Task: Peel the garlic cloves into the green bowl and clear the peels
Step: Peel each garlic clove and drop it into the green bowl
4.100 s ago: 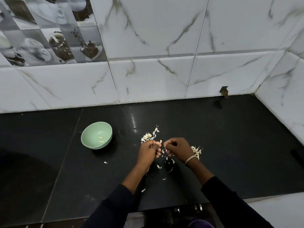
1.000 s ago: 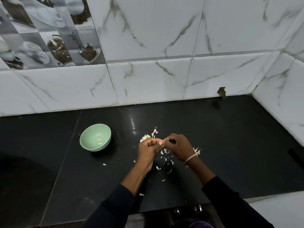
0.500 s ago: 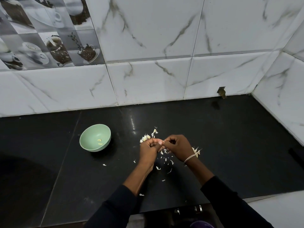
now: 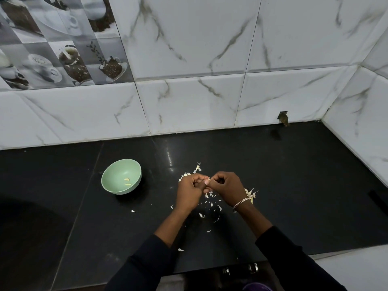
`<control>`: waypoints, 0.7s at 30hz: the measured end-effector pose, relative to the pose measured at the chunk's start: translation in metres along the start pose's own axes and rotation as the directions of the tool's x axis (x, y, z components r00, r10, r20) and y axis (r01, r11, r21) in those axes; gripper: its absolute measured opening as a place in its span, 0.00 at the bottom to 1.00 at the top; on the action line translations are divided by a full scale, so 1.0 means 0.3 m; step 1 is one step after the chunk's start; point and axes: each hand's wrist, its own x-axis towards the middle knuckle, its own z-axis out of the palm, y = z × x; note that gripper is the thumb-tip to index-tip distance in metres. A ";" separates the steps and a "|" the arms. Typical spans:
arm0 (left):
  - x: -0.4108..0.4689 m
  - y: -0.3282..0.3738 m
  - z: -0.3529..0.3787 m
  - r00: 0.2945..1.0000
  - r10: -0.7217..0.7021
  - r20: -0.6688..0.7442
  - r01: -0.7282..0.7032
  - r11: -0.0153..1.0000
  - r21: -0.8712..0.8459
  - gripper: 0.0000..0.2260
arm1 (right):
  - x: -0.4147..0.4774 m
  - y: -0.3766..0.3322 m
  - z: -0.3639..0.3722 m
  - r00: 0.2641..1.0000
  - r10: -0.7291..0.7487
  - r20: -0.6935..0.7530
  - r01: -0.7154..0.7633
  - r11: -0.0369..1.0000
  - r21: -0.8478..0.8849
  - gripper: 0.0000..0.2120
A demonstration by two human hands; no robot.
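Observation:
My left hand (image 4: 190,191) and my right hand (image 4: 225,185) meet above the black counter, fingertips together, both pinching a small garlic clove (image 4: 206,182) that is mostly hidden between them. The green bowl (image 4: 111,181) stands to the left of my hands and holds a few peeled pale pieces (image 4: 127,181). A heap of garlic and skins (image 4: 193,172) lies just beyond my left hand. Another small heap (image 4: 251,193) sits behind my right wrist. Thin white peels (image 4: 210,206) are scattered under and in front of my hands.
The black counter (image 4: 294,185) runs to white marble-look wall tiles at the back and right. A small hole (image 4: 283,118) shows in the back tile. Stray peels (image 4: 133,211) lie near the front. The counter's front edge (image 4: 210,269) is close to my body.
My hands have come together since four seconds ago and stay joined on the clove, shifting only slightly. More small peels lie beneath them.

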 end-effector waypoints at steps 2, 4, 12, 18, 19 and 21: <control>0.012 0.002 -0.016 0.999 0.013 0.043 -0.016 0.998 0.064 0.04 | 0.004 0.002 -0.005 1.000 -0.013 0.024 0.013 1.000 -0.005 0.13; 0.023 0.001 -0.026 0.997 -0.006 0.081 -0.002 0.996 0.091 0.04 | 0.011 0.003 -0.009 0.999 -0.019 0.040 0.020 1.000 -0.016 0.12; 0.026 -0.012 -0.004 0.989 -0.100 0.113 0.108 0.992 -0.071 0.07 | 0.028 0.007 -0.013 0.998 -0.049 0.047 0.050 0.999 -0.012 0.12; 0.019 -0.012 0.009 0.968 -0.199 0.154 0.236 0.929 -0.285 0.07 | 0.030 0.008 -0.018 0.999 -0.022 0.043 0.024 0.999 -0.038 0.06; 0.017 -0.012 0.009 0.965 -0.210 0.156 0.250 0.917 -0.312 0.07 | 0.031 0.009 -0.017 0.999 -0.020 0.041 0.021 0.999 -0.037 0.06; 0.014 -0.009 0.013 0.959 -0.233 0.164 0.279 0.885 -0.373 0.07 | 0.030 0.007 -0.016 0.999 -0.019 0.041 0.020 0.999 -0.026 0.06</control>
